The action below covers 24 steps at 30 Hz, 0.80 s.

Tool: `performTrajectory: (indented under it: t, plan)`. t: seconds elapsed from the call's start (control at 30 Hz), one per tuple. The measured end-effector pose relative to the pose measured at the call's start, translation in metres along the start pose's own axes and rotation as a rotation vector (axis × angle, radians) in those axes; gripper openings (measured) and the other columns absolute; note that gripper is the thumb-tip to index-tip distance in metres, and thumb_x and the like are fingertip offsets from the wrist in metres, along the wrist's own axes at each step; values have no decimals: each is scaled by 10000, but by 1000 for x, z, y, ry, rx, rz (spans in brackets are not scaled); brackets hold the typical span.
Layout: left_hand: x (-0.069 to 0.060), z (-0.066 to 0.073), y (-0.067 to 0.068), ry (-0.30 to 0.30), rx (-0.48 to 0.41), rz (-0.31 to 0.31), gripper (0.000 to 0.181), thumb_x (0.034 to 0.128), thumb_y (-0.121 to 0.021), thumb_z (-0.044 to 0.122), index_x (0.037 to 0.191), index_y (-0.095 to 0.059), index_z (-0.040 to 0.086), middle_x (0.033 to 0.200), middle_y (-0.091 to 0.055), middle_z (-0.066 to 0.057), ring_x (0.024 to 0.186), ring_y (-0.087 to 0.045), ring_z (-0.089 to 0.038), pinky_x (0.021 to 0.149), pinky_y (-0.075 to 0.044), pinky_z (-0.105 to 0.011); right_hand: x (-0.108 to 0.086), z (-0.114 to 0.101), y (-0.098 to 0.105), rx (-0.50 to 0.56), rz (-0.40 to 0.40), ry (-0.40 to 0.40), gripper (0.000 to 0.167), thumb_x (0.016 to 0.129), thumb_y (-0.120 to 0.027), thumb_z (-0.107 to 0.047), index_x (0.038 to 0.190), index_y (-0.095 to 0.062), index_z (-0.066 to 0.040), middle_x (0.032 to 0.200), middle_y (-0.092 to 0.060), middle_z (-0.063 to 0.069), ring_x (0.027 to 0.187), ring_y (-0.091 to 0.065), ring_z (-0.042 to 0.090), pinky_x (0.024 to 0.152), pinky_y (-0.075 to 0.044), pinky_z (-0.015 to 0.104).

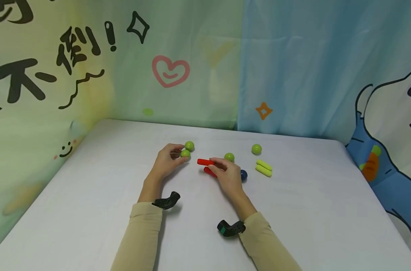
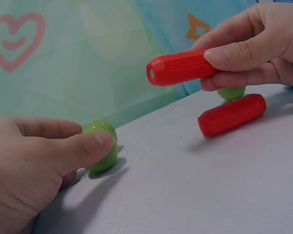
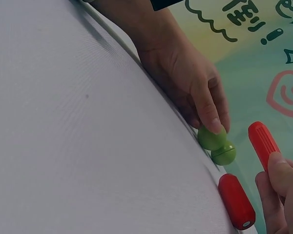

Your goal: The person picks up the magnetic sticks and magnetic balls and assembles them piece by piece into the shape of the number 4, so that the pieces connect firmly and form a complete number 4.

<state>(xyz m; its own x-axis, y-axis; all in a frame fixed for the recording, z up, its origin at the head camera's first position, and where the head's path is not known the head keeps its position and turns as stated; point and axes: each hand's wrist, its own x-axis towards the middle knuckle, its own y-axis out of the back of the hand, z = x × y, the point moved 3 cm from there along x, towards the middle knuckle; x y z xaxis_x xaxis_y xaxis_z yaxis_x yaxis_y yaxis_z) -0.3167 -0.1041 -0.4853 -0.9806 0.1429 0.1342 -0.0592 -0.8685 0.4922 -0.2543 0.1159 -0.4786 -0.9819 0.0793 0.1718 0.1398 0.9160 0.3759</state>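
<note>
My left hand (image 1: pixel 165 161) pinches a small green ball (image 1: pixel 185 153) between thumb and fingers, low at the table. Just behind that ball stands a second green ball (image 1: pixel 190 146); in the right wrist view the two look to be touching. A red ribbed stick (image 2: pixel 180 67), with a hole in its end, is pinched in my right hand (image 1: pixel 229 177) above the table. Beneath it a similar red stick (image 2: pixel 233 115) lies on the white surface. Beyond the right hand's fingers is another green ball (image 1: pixel 229 157), and a dark blue ball (image 1: pixel 244 175) is partly hidden by that hand.
Two yellow-green sticks (image 1: pixel 264 171) lie side by side to the right of the right hand. One more green ball (image 1: pixel 257 149) sits behind them. The white table (image 1: pixel 327 210) ends at a printed curtain (image 1: pixel 205 98) at the back.
</note>
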Motion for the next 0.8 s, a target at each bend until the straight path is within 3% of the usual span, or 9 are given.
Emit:
performTrajectory:
  t: [0.33,0.57,0.8]
  plan:
    - [0,1,-1,13,29,-18,483,803,-764,162,1241,-582,69,1206,-586,-103,1106,-587,-263,977,-462,-376,2,10,2,13,46,36,273,857,-706,-200,1128,-700,-163,1099,-683,8,1031,-623,137,882,-524,307]
    - [-3,2,0,-2,73,4,456,809,-751,126,1230,-590,63,1179,-589,-102,1059,-583,-250,944,-471,-369,4,12,0,23,32,71,268,865,-698,-184,1130,-700,-144,1103,-687,39,1031,-630,155,896,-517,312]
    - [1,2,-2,5,79,-32,470,815,-750,152,1242,-576,56,1203,-589,-107,1086,-582,-249,968,-462,-373,4,14,1,20,42,62,266,860,-704,-189,1123,-703,-157,1100,-686,21,1022,-628,147,880,-524,304]
